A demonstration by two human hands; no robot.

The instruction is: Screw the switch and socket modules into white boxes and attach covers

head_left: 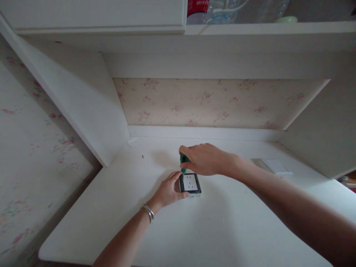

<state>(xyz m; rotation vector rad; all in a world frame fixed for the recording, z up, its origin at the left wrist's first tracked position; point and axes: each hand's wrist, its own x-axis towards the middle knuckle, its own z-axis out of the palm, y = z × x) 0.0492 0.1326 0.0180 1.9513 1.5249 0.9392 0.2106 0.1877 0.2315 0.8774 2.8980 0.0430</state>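
A wall socket (190, 183) with a white face and a dark frame lies face up on the white desk. My left hand (169, 190) grips it from the left, fingers at the far edge and thumb along the near edge. Above it, my right hand (201, 158) is closed around the green handle of a screwdriver (184, 163). The screwdriver points down, its shaft reaching the left side of the socket's dark frame. Whether the tip sits in a screw is too small to tell.
On the desk (178, 230) lie a small dark screw-like piece (142, 156), a white plate (276, 166) at right and a flat white piece (134, 142) at back left. Side panels and a shelf (264, 29) holding plastic bottles surround the desk.
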